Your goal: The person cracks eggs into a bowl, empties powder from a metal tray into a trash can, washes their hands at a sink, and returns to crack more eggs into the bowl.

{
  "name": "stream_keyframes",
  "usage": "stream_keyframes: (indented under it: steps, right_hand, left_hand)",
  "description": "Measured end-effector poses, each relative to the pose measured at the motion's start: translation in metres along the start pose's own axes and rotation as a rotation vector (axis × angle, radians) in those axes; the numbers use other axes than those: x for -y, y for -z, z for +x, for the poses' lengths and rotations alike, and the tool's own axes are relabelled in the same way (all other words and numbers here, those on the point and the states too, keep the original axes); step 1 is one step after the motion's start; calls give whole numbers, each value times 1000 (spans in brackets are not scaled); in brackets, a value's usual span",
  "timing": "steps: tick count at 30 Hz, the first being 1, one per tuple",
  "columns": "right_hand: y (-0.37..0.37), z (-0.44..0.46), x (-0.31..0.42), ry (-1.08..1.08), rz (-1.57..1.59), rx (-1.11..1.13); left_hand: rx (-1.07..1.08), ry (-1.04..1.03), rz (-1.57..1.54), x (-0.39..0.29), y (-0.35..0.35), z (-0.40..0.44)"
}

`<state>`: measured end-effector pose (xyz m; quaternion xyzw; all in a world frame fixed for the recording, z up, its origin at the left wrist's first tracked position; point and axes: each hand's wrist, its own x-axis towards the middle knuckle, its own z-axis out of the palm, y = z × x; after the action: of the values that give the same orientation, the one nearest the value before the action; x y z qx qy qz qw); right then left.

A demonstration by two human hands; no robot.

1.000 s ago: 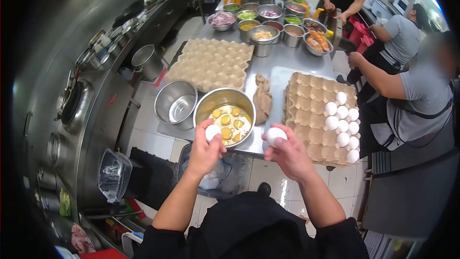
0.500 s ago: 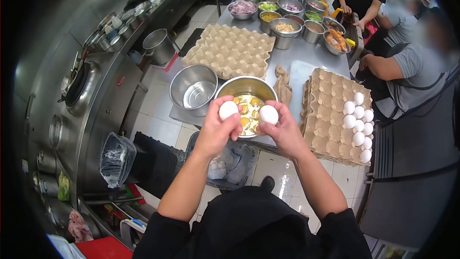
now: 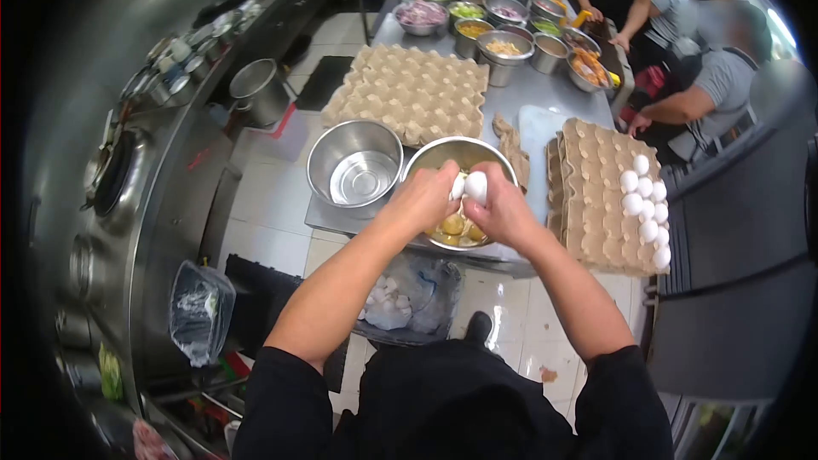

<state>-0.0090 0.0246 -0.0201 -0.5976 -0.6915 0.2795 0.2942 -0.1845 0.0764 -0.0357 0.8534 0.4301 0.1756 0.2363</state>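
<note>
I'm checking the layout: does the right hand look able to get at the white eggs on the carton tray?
Probably, yes: nothing seems to block the way to the white eggs on the carton tray, but the right hand holds another egg over the bowl, so it likely needs freeing first.

Short black sleeves (image 3: 285,400) match the black top (image 3: 452,409); one dark, rounded shoe (image 3: 479,328) shows.

Lane over white board (image 3: 537,145) between cloth (image 3: 513,153) and egg trays (image 3: 594,196); steel bowl (image 3: 334,163) obstructs left of hands (image 3: 426,196) (image 3: 509,210).
</note>
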Motion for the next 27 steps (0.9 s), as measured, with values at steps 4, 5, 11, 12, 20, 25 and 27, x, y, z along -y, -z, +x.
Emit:
stream_keyframes:
  steps: [4, 5, 11, 12, 20, 25, 27]
  right_hand:
    - [-5, -1, 11, -99, -75, -122]
    - [-5, -1, 14, -117, -88, -154]
    - [-8, -6, 25, -199, -46, -272]
    - [-8, -3, 25, -203, -36, -279]
    - [6, -43, 53, -199, 268, -318]
    - [-22, -117, 67, -179, 163, -112]
    - [-47, -131, 61, -242, 122, 13]
  left_hand:
    - [113, -66, 52, 7, 16, 15]
    - [127, -86, 70, 7, 20, 19]
    - [191, -236, 149, 8, 36, 37]
    - [182, -249, 155, 9, 38, 42]
    - [47, -289, -229, -18, 30, -11]
    - [354, -105, -439, -16, 11, -102]
    - [448, -59, -387, -4, 0, -125]
